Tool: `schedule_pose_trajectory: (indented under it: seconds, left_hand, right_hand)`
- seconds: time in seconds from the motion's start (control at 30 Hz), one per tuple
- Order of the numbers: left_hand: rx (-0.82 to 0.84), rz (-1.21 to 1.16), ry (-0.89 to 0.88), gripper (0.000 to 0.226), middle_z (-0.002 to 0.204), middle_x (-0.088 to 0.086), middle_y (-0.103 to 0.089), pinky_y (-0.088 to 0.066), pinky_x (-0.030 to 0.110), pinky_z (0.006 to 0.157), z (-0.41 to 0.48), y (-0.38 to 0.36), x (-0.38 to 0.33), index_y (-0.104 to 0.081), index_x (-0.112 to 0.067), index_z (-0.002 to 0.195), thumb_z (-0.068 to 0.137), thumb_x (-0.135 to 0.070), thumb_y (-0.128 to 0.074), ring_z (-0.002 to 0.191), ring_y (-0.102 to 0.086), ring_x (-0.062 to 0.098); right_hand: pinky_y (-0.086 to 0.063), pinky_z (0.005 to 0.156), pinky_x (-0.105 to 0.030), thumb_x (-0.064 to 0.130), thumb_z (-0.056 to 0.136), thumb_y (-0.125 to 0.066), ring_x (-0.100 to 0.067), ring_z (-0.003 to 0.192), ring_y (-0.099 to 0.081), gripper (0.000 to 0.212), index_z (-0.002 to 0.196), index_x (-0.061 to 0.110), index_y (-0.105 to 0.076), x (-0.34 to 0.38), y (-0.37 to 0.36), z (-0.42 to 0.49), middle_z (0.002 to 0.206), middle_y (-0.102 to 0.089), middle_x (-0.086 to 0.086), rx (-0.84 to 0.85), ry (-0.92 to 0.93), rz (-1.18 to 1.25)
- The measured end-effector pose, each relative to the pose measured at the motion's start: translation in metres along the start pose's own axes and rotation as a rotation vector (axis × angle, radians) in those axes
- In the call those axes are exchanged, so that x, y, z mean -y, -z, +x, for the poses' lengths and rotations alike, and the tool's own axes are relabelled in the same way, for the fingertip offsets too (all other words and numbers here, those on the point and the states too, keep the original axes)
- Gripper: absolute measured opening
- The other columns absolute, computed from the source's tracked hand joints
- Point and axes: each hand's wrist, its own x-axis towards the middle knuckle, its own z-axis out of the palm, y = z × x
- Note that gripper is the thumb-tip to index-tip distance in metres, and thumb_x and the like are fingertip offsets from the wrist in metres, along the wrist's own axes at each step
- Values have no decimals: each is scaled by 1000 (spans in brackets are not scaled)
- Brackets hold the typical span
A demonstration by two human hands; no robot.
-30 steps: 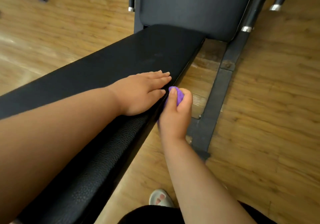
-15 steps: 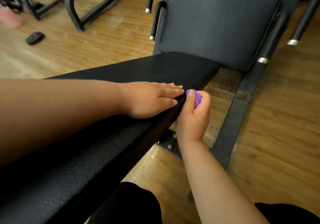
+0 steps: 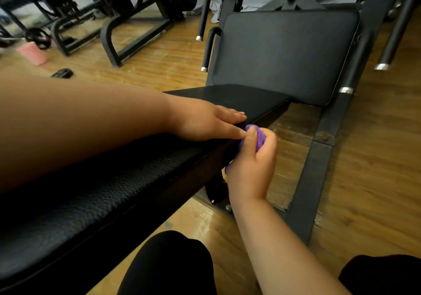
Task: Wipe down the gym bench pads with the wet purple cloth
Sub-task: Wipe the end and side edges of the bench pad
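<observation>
The right hand [image 3: 249,169] grips the cloth [image 3: 259,137], fingers and thumb curled round the bunched wad, and presses it against the right side edge of the long pad [image 3: 102,192], not far short of its far end. The left hand [image 3: 205,121] lies flat on the pad's top, fingers straight, fingertips at that same edge just above the cloth. Over the last second both hands keep this pairing and the cloth stays on the side edge, shifting little along it; mostly the view has lifted. So the wiping is probably still on this edge strip. I cannot tell how much of the top has been wiped, and the upright pad [image 3: 284,53] beyond the far end looks dry and not yet done.

Below the right hand sit bolts of the frame [image 3: 309,180], whose beam runs along the floor [image 3: 364,180] beside the pad and may crowd the wrist. Two handles [image 3: 204,14] stand left of the upright pad. Far left on the floor are a pink object [image 3: 32,53] and a small dark one [image 3: 62,73].
</observation>
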Motion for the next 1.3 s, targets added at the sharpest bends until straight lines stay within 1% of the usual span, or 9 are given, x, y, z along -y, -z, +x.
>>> schedule_pose_trajectory:
  seconds: [0.1,0.23,0.43,0.6,0.7,0.83,1.0,1.2,1.3]
  left_hand:
    - [13,-1,4,60,160,-20,-9,-4,7,94,2,0,1,-12,-34,154,100,-50,-31,144,-3,-4]
    - [7,9,6,57,160,-20,-8,-4,1,85,2,1,2,-11,-35,154,101,-48,-29,142,-4,-5]
    - [12,12,-9,61,159,-22,-10,-3,14,102,3,0,3,-14,-40,153,97,-55,-34,143,-3,-5]
    - [-17,-1,-11,57,158,-23,-16,-6,14,101,3,-1,4,-20,-42,151,98,-53,-36,144,-10,-3]
    - [-25,-15,-25,56,157,-25,-16,-5,9,99,3,-1,5,-20,-41,151,99,-51,-35,142,-9,-7]
    - [-12,1,-36,59,157,-24,-15,-4,10,101,4,0,6,-18,-40,152,97,-53,-36,142,-8,-7]
    - [-34,110,-61,63,158,-20,-19,-8,18,111,10,2,5,-21,-41,151,94,-55,-42,144,-13,-2]
    - [-61,74,-124,63,157,-19,-23,-12,22,117,15,1,7,-27,-37,151,93,-47,-50,143,-16,-3]
    - [-87,70,-116,59,155,-20,-27,-15,21,115,16,1,9,-30,-38,149,94,-46,-50,141,-21,-3]
  right_hand:
    - [-42,60,-11,31,101,-44,1,72,-53,10,91,33,-47,-1,1,1,86,-56,5,25,123,-40]
    - [-38,59,-8,27,102,-44,4,70,-52,10,93,24,-49,-3,-1,31,83,-54,9,-53,14,-83]
    - [-44,61,-18,33,99,-46,-6,73,-53,10,91,29,-50,3,5,-4,85,-56,5,89,208,-22]
    - [-44,62,-21,31,101,-45,-10,76,-54,18,83,32,-45,-1,0,52,82,-55,9,-35,-88,-136]
    - [-44,63,-22,29,100,-47,-6,73,-53,15,85,30,-47,2,-3,35,82,-56,8,-45,-2,-104]
    - [-41,60,-11,26,100,-48,-1,72,-51,11,89,27,-49,1,4,20,84,-55,7,34,151,-101]
    - [-42,56,-10,29,101,-46,-5,71,-51,21,81,33,-44,-2,1,58,80,-53,9,-33,-51,-138]
    - [-47,62,-21,32,100,-47,-8,76,-54,12,88,33,-48,-7,6,31,86,-57,6,44,121,-102]
    - [-46,62,-17,30,100,-46,-11,78,-55,15,86,32,-48,-13,6,60,85,-56,6,7,-14,-133]
